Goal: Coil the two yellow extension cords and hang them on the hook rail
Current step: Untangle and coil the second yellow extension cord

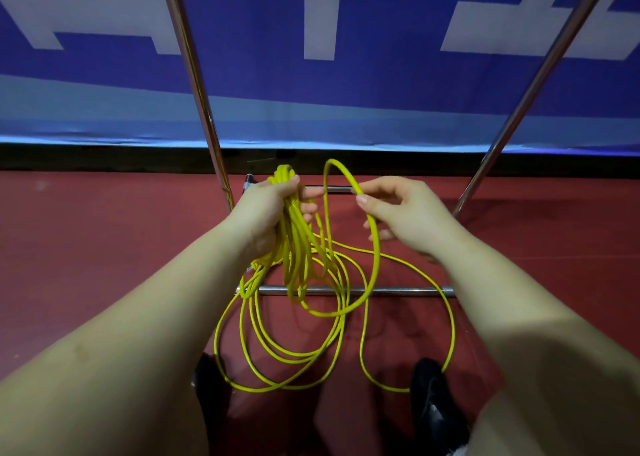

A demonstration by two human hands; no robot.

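Note:
A yellow extension cord (294, 247) hangs in several loops from my left hand (266, 209), which grips the bundle at its top. My right hand (398, 209) pinches a further strand of the same cord (375, 244) between thumb and forefinger, and that strand arches up between the two hands. More loose loops of yellow cord (277, 348) lie on the red floor below. I cannot tell whether the floor loops belong to one cord or two. No hook rail is in view.
Two slanted chrome poles (197, 84) (540, 81) of a metal rack rise ahead, joined low down by horizontal bars (398, 291). A blue and white banner (346, 74) hangs behind. My black shoes (433, 396) stand on the red floor (104, 247).

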